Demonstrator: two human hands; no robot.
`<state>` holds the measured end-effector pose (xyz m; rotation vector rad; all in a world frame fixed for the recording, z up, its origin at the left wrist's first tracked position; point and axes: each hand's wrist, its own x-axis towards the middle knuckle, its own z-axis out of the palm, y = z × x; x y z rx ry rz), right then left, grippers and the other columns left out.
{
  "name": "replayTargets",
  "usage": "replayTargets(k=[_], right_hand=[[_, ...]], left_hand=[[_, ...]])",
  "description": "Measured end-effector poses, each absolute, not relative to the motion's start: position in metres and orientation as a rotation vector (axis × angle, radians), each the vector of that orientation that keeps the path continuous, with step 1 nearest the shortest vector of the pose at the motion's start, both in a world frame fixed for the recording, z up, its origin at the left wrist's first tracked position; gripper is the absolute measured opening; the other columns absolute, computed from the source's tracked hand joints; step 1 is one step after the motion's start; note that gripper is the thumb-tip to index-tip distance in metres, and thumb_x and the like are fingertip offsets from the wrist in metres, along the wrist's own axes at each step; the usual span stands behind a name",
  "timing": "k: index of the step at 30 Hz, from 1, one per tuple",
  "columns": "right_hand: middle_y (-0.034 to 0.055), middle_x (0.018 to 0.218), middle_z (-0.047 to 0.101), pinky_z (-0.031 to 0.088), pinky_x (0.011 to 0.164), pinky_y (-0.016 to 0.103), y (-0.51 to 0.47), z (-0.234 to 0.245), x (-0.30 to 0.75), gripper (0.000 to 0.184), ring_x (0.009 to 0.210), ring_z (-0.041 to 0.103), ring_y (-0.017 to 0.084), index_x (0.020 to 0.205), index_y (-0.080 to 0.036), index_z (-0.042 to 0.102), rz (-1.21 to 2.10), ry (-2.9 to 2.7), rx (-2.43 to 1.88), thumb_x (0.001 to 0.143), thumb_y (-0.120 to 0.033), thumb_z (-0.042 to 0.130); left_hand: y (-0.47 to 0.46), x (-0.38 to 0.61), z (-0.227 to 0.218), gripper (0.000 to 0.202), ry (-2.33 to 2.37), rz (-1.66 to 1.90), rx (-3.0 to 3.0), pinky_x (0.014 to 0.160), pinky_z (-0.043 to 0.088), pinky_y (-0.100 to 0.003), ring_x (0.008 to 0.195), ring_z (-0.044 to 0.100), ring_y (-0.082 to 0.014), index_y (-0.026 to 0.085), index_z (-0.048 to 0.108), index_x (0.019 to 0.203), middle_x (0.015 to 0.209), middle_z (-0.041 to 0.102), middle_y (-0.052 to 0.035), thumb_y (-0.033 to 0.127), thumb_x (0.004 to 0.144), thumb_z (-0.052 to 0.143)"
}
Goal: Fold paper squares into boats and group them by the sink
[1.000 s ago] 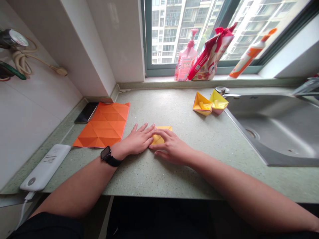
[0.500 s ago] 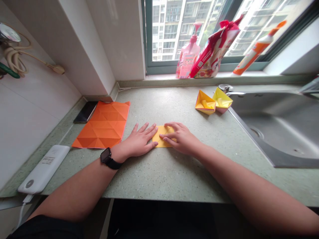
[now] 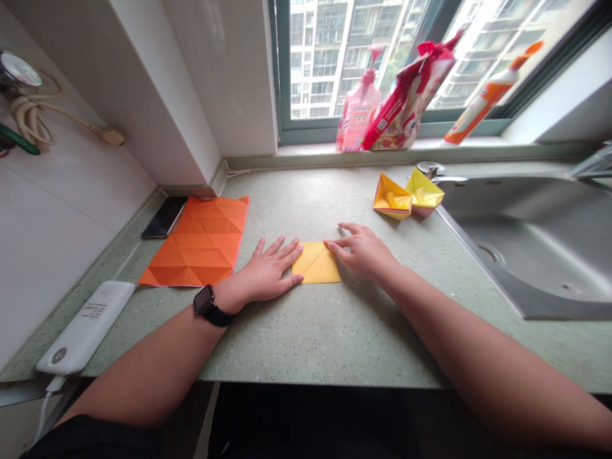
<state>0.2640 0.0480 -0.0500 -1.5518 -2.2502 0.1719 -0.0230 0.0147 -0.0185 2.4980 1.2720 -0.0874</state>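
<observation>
A small folded yellow paper (image 3: 316, 264) lies flat on the counter between my hands, with a diagonal crease line across it. My left hand (image 3: 268, 271) rests palm down with fingers spread, its fingertips and thumb over the paper's left edge. At the top right corner of the paper, the thumb and index finger of my right hand (image 3: 366, 255) come together on it. The other fingers of that hand stretch away above the counter. Two folded paper shapes, one orange-yellow (image 3: 392, 197) and one lighter yellow (image 3: 424, 191), stand side by side beyond my right hand.
Creased orange paper (image 3: 196, 245) lies left, against a dark phone (image 3: 164, 217). A white power bank (image 3: 86, 328) with a cable sits near the left edge. The steel sink (image 3: 535, 242) is at right. A pink pump bottle (image 3: 358, 115), red bag (image 3: 406, 102) and orange-white bottle (image 3: 482, 105) line the sill.
My right hand has slid from the middle of the yellow paper to its top right corner, uncovering the diagonal crease. My left hand has stayed in place.
</observation>
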Motion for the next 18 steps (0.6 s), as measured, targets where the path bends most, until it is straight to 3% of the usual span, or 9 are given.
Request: replayTargets(k=[7,12,18], right_hand=[[0.0167,0.134,0.076,0.054,0.112,0.062,0.0478,-0.0512,0.2694,0.034,0.126,0.069,0.039,0.115,-0.027,0.09,0.126,-2.226,-1.522,0.109,-0.037,0.057],[0.0151,0.13,0.077,0.056,0.111,0.057,0.051,-0.0503,0.2724,0.03,0.12,0.072,0.035,0.122,-0.025,0.086,0.145,-2.225,-1.448,0.103,-0.03,0.064],[0.0119,0.126,0.078,0.055,0.111,0.054,0.0519,-0.0488,0.2664,0.014,0.119,0.072,0.031,0.103,-0.025,0.083,0.31,-2.21,-1.315,0.097,-0.027,0.07]], left_hand=[[0.0142,-0.026,-0.0204,0.081,1.266,-0.033,2.515,0.138,0.003,-0.066,0.174,0.011,-0.0366,0.029,0.018,0.18,0.185,0.02,-0.0082,0.063,0.112,0.045],[0.0143,-0.0263,-0.0216,0.081,1.258,0.0,2.522,0.138,0.003,-0.066,0.174,0.012,-0.0371,0.029,0.021,0.179,0.185,0.022,-0.0091,0.065,0.111,0.047],[0.013,-0.0257,-0.0207,0.078,1.271,0.004,2.52,0.138,0.005,-0.067,0.173,0.015,-0.0374,0.028,0.029,0.177,0.185,0.023,-0.0101,0.064,0.111,0.05]])
